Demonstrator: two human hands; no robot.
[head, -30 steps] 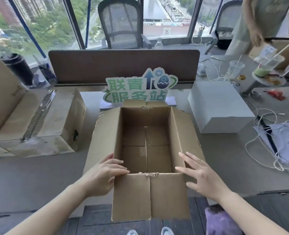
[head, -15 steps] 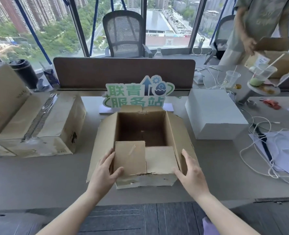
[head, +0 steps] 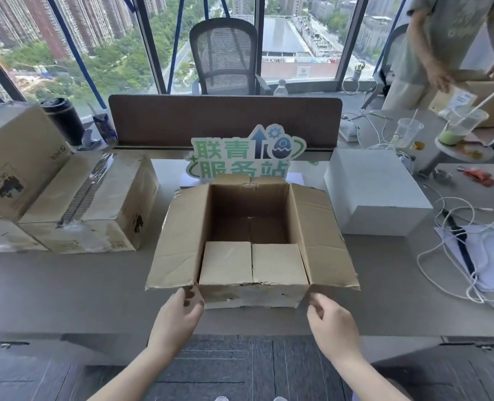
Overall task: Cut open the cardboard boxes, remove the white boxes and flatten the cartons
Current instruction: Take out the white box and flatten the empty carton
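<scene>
Open brown cardboard carton (head: 251, 235) sits upright mid grey worktop (head: 51, 287), near the front edge, nothing visible inside; long side flaps splay out left and right, near end flap folded inward over the opening, far flap standing up. Left hand (head: 179, 316) at the carton's near left corner, fingers loosely curled, fingertips touching the left flap's corner; cannot tell if it actually pinches it. Right hand (head: 331, 321) just below the near right corner, fingers curled, holding nothing visible, contact with the flap unclear. White rectangular box (head: 376, 192) rests on the worktop just right of the carton. Two taped brown cardboard boxes (head: 89, 204) sit left, well apart from the carton. Green-lettered cutout sign (head: 245, 157) stands just behind the carton. Second person (head: 448, 44) stands far right holding cardboard.
</scene>
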